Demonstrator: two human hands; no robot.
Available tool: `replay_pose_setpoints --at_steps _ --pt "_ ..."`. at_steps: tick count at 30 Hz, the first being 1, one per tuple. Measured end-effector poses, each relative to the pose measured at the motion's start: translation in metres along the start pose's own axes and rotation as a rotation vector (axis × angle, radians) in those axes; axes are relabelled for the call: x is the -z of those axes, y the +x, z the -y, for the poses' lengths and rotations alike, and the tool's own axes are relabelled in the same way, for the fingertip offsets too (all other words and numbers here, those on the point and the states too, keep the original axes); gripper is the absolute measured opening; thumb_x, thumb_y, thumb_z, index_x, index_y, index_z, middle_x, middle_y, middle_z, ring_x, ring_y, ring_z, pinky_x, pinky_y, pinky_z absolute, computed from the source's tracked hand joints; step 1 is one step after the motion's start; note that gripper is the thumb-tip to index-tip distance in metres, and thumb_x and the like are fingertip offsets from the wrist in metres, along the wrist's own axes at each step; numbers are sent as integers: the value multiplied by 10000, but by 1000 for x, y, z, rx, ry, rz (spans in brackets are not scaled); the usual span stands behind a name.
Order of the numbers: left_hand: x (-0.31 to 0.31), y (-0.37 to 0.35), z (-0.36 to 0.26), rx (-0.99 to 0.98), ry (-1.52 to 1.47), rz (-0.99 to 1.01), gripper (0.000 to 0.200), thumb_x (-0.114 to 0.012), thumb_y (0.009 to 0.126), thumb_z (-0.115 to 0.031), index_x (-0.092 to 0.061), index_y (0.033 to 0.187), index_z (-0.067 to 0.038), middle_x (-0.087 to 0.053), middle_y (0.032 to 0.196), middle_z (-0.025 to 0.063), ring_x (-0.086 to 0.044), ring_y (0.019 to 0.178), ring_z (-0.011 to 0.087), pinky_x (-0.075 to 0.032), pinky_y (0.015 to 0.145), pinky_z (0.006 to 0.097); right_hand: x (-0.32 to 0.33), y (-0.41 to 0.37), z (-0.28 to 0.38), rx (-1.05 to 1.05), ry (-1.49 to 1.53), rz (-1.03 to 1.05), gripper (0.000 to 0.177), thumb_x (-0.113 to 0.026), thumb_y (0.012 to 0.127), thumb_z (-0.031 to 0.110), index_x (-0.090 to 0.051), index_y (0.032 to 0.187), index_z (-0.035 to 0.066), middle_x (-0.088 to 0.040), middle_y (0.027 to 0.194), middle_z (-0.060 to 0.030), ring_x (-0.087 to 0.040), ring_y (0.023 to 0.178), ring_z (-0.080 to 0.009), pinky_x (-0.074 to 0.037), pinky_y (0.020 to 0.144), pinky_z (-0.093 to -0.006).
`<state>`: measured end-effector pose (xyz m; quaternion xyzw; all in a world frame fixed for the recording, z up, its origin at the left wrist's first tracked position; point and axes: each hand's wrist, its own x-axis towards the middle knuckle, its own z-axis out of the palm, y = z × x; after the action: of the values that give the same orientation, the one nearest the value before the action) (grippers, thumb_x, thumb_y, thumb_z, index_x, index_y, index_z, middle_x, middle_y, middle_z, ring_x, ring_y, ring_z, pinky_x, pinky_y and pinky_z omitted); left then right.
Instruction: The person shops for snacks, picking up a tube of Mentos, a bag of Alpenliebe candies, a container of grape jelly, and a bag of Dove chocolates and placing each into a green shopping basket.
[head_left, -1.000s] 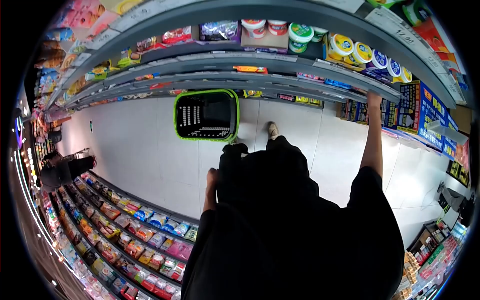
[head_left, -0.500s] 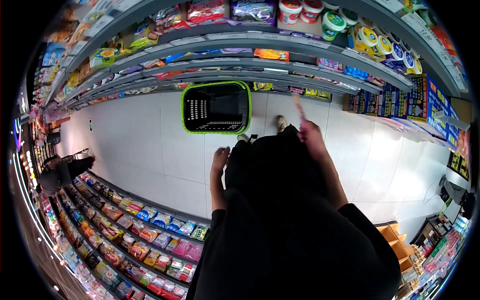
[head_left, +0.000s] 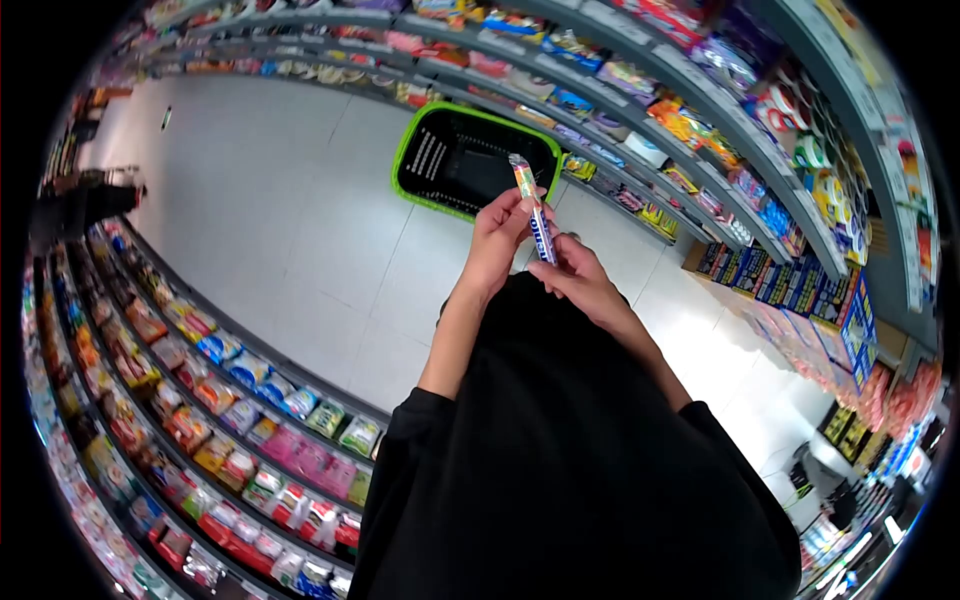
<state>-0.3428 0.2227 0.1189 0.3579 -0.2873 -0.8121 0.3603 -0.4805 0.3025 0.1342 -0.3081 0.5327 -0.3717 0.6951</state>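
Observation:
A slim roll of candy (head_left: 533,212) in a blue, white and orange wrapper, with large white lettering on its blue part, is held up in front of my body. My left hand (head_left: 497,238) pinches it around the middle, thumb along its side. At its lower end, my right hand (head_left: 583,281) grips with the thumb and fingers closed on it. Past both hands, a black shopping basket (head_left: 425,155) with a bright green rim stands on the floor; the roll's upper end overlaps it in view without resting on it.
Shelves of packaged sweets (head_left: 610,80) curve along the top and right. Lower shelves of bagged snacks (head_left: 240,415) run along the left. Stacked blue boxes (head_left: 790,285) stand at the right. A person in dark clothes (head_left: 85,210) is far left by a cart. Pale tiles (head_left: 290,210) cover the aisle floor.
The candy roll was in my right hand alone, out to the right, while my left hand was away from it. Both hands now meet on it, and the view has turned.

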Motion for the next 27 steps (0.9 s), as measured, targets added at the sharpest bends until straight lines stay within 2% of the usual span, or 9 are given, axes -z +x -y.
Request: replay_pose_setpoints --at_steps 3,7,9,14,18,22,25,26,27 --pt "26 -20 -8 -7 -226 45 293 -459 985 -175 -507 1193 25 -611 968 99 -619 837 184 -507 793 302 -21 6 -7 -17 -45 89 203 -636 899 241 -551 945 62 -567 791 30 -525 678 -38 -409 584 -186" --pt "50 -31 -15 23 -298 63 286 -462 983 -171 -498 1197 15 -602 959 96 -617 839 185 -512 781 300 -45 10 -2 -74 -41 130 219 -562 945 269 -579 959 52 -605 815 -2 -537 677 -49 -421 593 -188" --pt "61 -30 -12 5 -343 59 249 -526 953 -155 -520 1153 -7 -606 944 92 -621 847 185 -518 780 306 -51 13 -5 -65 -101 111 226 -551 952 266 -579 964 43 -615 828 -10 -542 683 -53 -426 590 -192" --pt "63 -26 -4 7 -225 -36 201 -581 911 -109 -545 1092 -31 -647 950 96 -646 860 197 -513 821 319 -42 17 -10 -68 -275 61 251 -514 971 264 -589 1027 30 -628 832 -19 -527 635 -54 -421 572 -184" --pt "51 -16 1 25 -181 -57 214 -600 905 -127 -553 1083 -17 -666 965 97 -650 864 187 -506 800 309 -20 19 -6 -65 -283 146 273 -475 987 241 -591 1098 19 -640 860 -22 -481 576 -49 -395 537 -174" --pt "48 -1 23 65 -171 -76 180 -572 916 -115 -545 1072 -29 -669 986 113 -648 865 192 -501 813 323 3 26 -13 -193 -265 171 279 -470 987 239 -592 1099 13 -649 872 -24 -465 564 -46 -397 530 -177" --pt "55 6 52 121 -153 -101 218 -574 915 -126 -543 1095 -6 -661 1011 124 -656 866 213 -518 795 315 23 37 -37 -177 -386 227 214 -515 964 217 -596 989 21 -653 843 -22 -478 552 -49 -401 510 -187" --pt "58 7 63 141 -135 -125 256 -566 916 -132 -530 1139 -12 -661 1011 143 -655 871 230 -509 842 337 32 42 -53 -231 -367 228 195 -531 953 209 -588 945 23 -653 814 -21 -489 547 -53 -403 504 -193" --pt "65 9 79 188 -152 -158 267 -569 923 -161 -528 1141 -13 -659 1011 143 -653 857 222 -510 822 331 33 46 -57 -286 -376 234 191 -530 951 200 -588 931 20 -655 806 -26 -501 547 -59 -411 501 -201"
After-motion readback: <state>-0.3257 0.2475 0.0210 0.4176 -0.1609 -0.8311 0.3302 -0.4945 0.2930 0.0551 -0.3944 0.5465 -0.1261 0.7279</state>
